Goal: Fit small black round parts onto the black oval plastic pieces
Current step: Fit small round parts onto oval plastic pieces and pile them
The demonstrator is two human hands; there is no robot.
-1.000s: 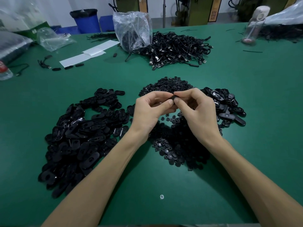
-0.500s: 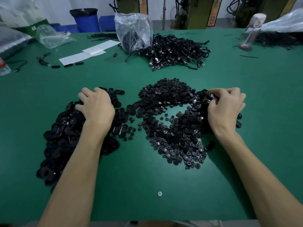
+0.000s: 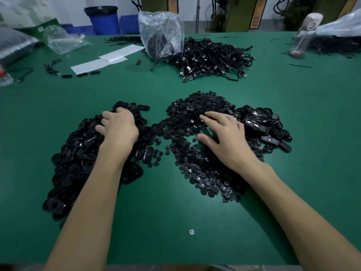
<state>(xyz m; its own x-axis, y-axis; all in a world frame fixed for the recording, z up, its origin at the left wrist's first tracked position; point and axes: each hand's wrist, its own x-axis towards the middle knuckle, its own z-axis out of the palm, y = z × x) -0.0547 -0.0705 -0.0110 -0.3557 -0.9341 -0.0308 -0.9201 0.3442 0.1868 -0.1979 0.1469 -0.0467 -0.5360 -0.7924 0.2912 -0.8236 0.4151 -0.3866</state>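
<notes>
Head view: 2 hands, 3 black heaps on green worktop (image 3: 156, 212).
L hand (image 3: 119, 128) lies on big heap of oval pieces (image 3: 78, 153) at left, fingers curled into it; can't tell if it grips any. R hand (image 3: 228, 137), fingers straight & spread, holds nothing, touches round parts (image 3: 195, 106) in ctr heap: small discs w/ centre holes. Smaller oval heap (image 3: 261, 120) at right, glossy.

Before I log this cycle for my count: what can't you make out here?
Head view: left hand, fingertips buried among oval pieces; its back hides any grip.
Head view: right hand, blurred over round parts; its palm hides anything beneath.
Head view: plastic bag, contents veiled by crinkled film.
</notes>
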